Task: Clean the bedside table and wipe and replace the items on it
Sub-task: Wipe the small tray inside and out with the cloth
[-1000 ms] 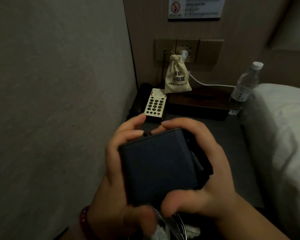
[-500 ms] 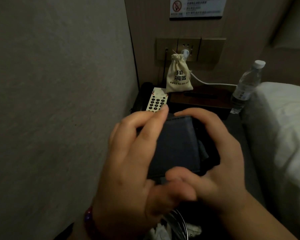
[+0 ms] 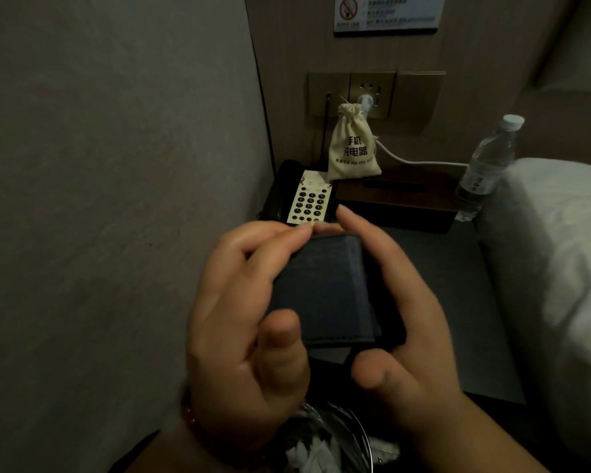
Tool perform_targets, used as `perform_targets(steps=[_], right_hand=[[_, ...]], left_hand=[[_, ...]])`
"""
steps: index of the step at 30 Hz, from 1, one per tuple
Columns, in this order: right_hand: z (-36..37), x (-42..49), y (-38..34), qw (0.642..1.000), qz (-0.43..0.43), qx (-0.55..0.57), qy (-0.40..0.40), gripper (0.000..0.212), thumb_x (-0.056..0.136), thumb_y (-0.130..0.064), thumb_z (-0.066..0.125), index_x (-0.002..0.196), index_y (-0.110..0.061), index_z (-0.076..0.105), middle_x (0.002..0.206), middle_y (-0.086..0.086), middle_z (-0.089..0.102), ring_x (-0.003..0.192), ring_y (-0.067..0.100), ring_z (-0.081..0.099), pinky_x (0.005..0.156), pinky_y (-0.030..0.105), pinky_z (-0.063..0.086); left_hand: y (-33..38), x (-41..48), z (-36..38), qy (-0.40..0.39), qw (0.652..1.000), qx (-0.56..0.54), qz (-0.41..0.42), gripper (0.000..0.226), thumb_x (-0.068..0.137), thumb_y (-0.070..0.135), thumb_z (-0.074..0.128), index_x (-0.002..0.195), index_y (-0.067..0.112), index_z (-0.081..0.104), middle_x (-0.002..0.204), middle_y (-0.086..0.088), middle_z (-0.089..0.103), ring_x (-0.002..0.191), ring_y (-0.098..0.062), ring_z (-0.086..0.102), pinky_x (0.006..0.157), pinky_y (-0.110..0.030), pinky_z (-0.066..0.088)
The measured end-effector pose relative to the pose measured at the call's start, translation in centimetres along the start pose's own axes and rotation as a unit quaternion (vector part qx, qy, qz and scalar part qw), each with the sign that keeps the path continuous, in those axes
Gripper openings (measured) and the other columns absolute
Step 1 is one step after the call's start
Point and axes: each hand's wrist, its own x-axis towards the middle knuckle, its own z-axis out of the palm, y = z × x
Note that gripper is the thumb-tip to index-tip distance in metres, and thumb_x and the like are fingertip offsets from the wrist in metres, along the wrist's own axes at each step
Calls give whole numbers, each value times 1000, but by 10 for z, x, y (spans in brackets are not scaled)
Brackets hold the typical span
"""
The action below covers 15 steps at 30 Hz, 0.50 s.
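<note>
A flat case (image 3: 325, 288) lies between the fingers (image 3: 277, 244). Just beyond the fingertips sits a telephone (image 3: 309, 199); behind it stands a pouch (image 3: 352, 151), and a bottle (image 3: 485, 165) farther right.

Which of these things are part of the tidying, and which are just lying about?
Job: dark blue item in left hand and right hand, bedside table, phone, pouch, tissue box, water bottle.
Lying about: bed, wall sign, socket panel, bin.

left hand (image 3: 234, 319) | slid from dark blue pad (image 3: 325, 288) face to left edge | face uncovered
</note>
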Motion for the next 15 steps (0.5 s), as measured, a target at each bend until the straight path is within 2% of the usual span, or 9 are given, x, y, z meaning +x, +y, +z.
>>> perform_targets(steps=[4,8,12,14,15], right_hand=[[-1,-7,21,999,27,-20,-17,90,68,-67,66,140,-23,36,135,-2,52,124,17,52,98,39,45],[-7,-19,38,994,62,-90,-28,82,58,-54,79,129,-41,41,124,-17,56,115,3,55,91,19,45],[-19,-15,41,972,82,-217,-44,76,58,-59,72,124,-37,41,116,-25,54,108,-4,53,91,12,42],[-25,-11,41,942,43,-326,-62,71,60,-56,61,123,-31,40,112,-22,50,104,2,49,90,11,38],[-28,-8,40,923,17,-376,-76,71,60,-55,56,123,-26,41,114,-16,50,104,7,49,89,17,40]], left_hand=[[-2,-3,-2,21,999,-19,19,70,98,55,9,111,6,58,112,-1,53,108,1,52,89,-12,37],[-4,-3,-3,21,999,-28,3,66,100,51,10,111,7,58,112,-2,55,109,-2,53,91,-16,39],[-21,10,-19,-91,995,37,2,39,99,37,32,119,16,58,115,6,58,110,-9,54,96,-27,39],[-21,16,-24,-152,982,104,-27,44,90,47,43,121,21,61,119,9,59,113,-11,53,99,-36,41],[-17,17,-23,-179,974,129,-62,53,85,57,43,123,25,61,125,12,56,118,-10,49,101,-35,39]])
